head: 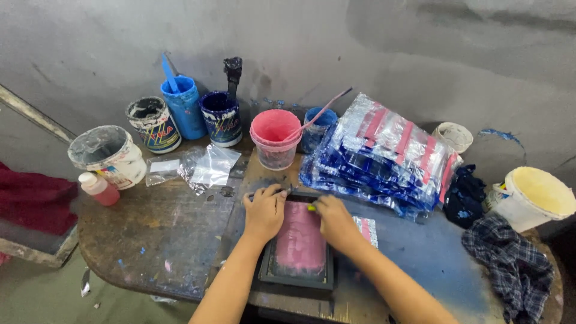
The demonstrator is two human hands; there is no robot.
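Observation:
A small dark-framed printing screen (298, 277) smeared with pink ink lies on the stained table (156, 234) in front of me. My left hand (264, 210) rests on the frame's upper left corner, fingers curled over its top edge. My right hand (335, 219) is at the frame's upper right, pinching a small yellow-tipped thing against the top edge. A silver packet (367, 228) peeks out from under the frame's right side. A stack of blue, silver and pink plastic packets (384, 156) lies just beyond my right hand.
Ink pots line the back: a pink tub with a stick (275, 137), two blue pots (185, 107), a dark blue one (221, 117), a white bucket (110, 155). A pink bottle (99, 188), clear bags (207, 167), a cream tub (534, 195) and checked cloth (510, 264) sit around.

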